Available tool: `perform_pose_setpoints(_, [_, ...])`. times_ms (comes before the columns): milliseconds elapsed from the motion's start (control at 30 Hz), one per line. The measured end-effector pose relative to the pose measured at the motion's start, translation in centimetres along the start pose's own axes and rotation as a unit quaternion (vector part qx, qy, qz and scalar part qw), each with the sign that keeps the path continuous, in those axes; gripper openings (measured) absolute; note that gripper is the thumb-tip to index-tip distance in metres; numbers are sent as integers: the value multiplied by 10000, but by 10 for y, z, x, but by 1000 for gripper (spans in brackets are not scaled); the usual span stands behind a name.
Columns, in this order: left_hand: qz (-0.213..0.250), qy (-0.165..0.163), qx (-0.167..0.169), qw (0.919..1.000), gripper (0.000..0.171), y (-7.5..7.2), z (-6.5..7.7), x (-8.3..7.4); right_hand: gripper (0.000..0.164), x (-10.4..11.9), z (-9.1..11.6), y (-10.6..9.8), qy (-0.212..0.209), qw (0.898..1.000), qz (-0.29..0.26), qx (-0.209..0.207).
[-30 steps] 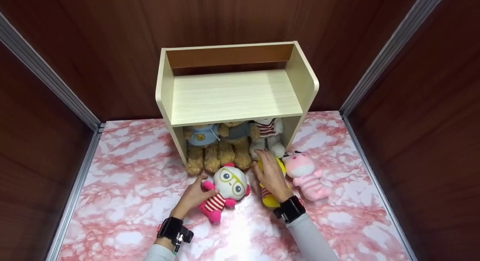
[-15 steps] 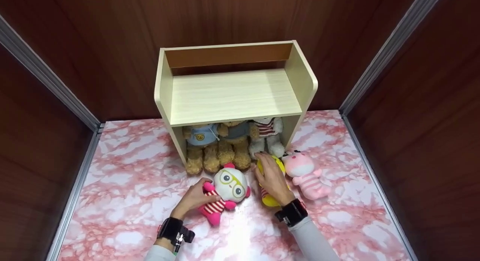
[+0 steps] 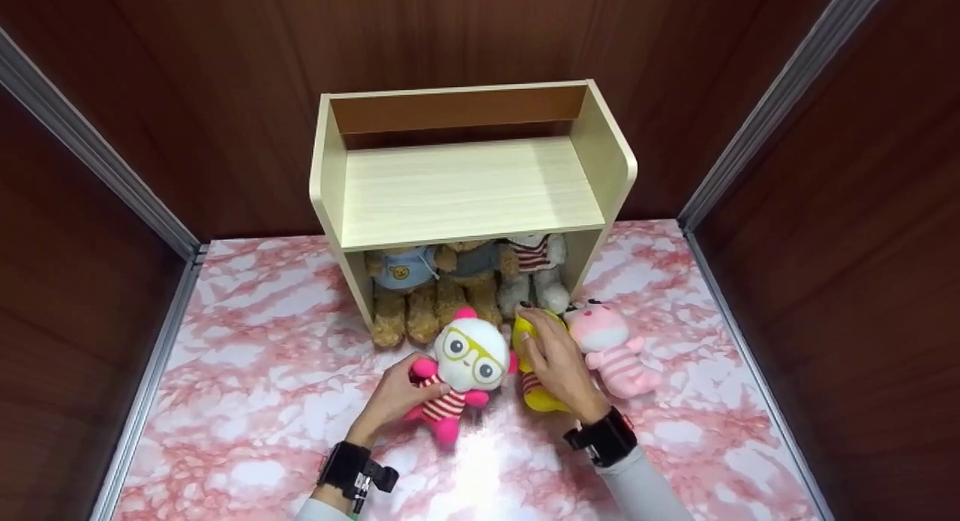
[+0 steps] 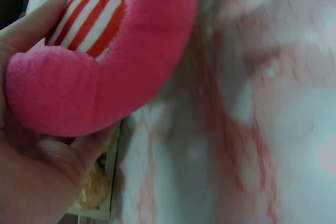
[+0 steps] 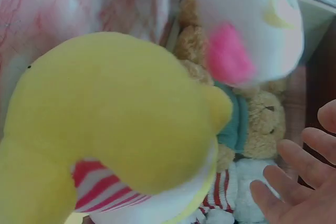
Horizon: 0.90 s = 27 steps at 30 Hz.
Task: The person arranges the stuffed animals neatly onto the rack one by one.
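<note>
My left hand point(image 3: 397, 393) grips a plush panda point(image 3: 474, 356) with yellow glasses, pink limbs and a red-striped body. In the left wrist view the thumb lies on the stripes and the other fingers are behind the pink arm point(image 4: 58, 90). My right hand point(image 3: 559, 365) is over a yellow plush toy point(image 3: 546, 398) with a striped body, hiding much of it. The right wrist view shows its fingers point(image 5: 286, 184) extended and apart from the yellow toy point(image 5: 110, 103). A pink striped plush toy point(image 3: 622, 367) lies to the right of that hand.
A pale wooden shelf unit point(image 3: 472, 195) stands behind the hands. In its lower compartment sit two brown teddy bears point(image 3: 409, 270) and a white plush point(image 3: 534, 259) in a striped top. Dark panels point(image 3: 840, 281) enclose the marbled pink surface point(image 3: 262, 401).
My left hand has raised the panda and moved it slightly right, turning it more upright. My right hand has shifted a little right over the yellow toy.
</note>
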<state>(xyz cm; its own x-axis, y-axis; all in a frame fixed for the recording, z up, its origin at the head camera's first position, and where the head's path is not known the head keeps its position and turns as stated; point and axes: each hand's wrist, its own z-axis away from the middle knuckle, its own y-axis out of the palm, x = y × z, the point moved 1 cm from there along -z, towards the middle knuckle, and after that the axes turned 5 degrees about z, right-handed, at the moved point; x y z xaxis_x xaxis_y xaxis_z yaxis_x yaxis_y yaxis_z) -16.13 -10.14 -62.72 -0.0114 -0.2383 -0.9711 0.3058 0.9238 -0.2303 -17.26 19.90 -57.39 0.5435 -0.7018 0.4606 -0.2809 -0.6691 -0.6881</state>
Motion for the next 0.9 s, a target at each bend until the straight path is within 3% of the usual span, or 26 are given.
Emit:
perform_pose_setpoints(167, [425,236,-286,9984,42,10,0,-13,30,3,1,-4,112,9995,-278,-136])
perform_pose_setpoints(300, [1193,187,-351,9921,47,19,-1,-23,30,6,1,-8,234,9980,-561,-153])
perform_pose_setpoints(400, [1473,194,-458,9878,48,25,-3,-30,31,8,2,-10,487,9956,-788,-133])
perform_pose_setpoints(500, [1335,335,-660,9883,46,31,-6,-35,35,11,4,-11,915,9896,-1108,-91])
perform_pose_setpoints(633, [1522,469,-857,9835,47,39,-11,-42,39,14,6,-10,1468,9762,-1580,-214])
perform_pose_setpoints(767, [1789,722,-1045,9756,46,47,-16,-49,31,19,7,-8,1710,9668,-1854,-406])
perform_pose_setpoints(900, [1925,908,-1183,9699,46,54,-17,-53,23,23,7,-6,1785,9664,-1832,-255])
